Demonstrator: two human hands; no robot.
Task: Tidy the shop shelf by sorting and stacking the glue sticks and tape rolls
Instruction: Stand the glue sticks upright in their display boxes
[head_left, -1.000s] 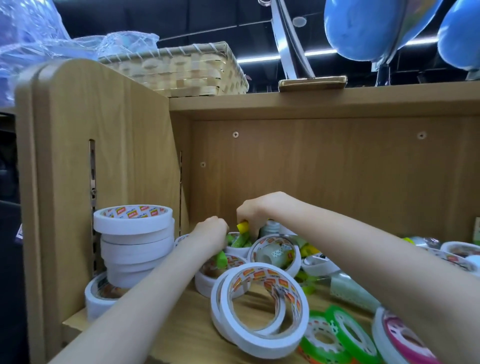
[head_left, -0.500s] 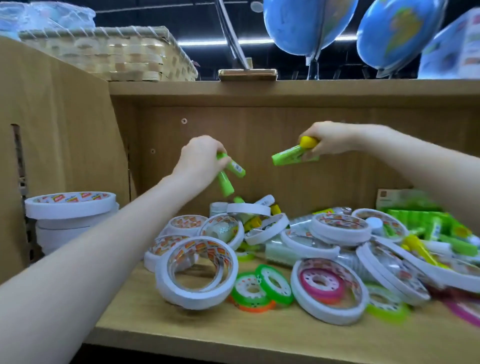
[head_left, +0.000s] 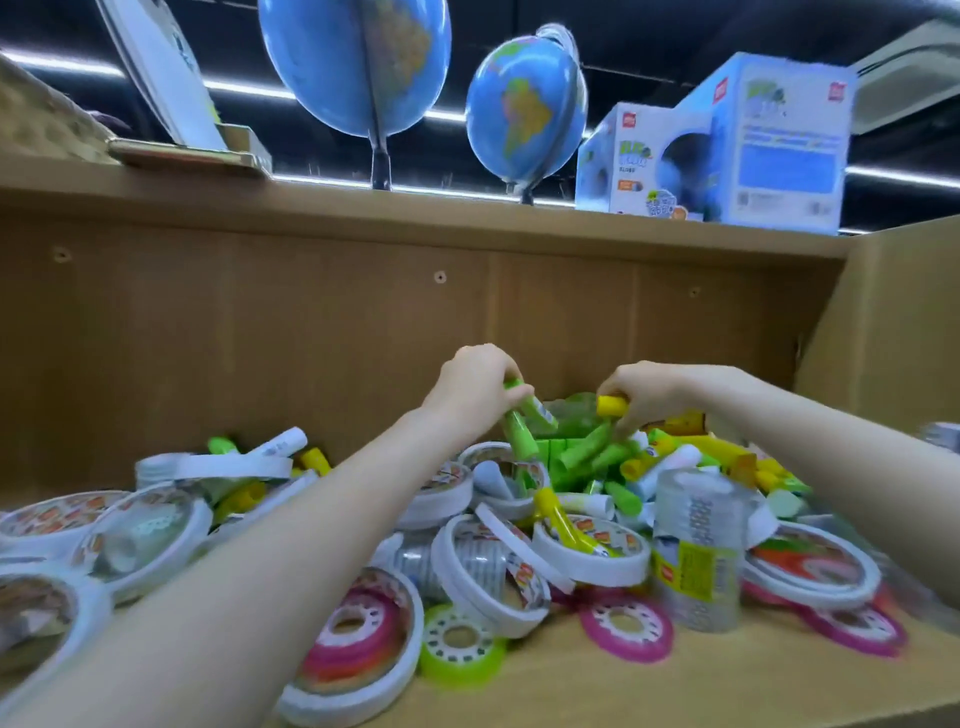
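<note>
While left fingers pinch green glue sticks, right grips another.

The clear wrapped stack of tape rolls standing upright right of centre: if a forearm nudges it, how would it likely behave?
The clear wrapped stack stands taller than it is wide, so a sideways nudge would probably tip it. Its base seems to sit partly on a pink tape ring, which probably makes the footing uneven. Being cylindrical, it would likely roll toward the shelf edge once down.
</note>
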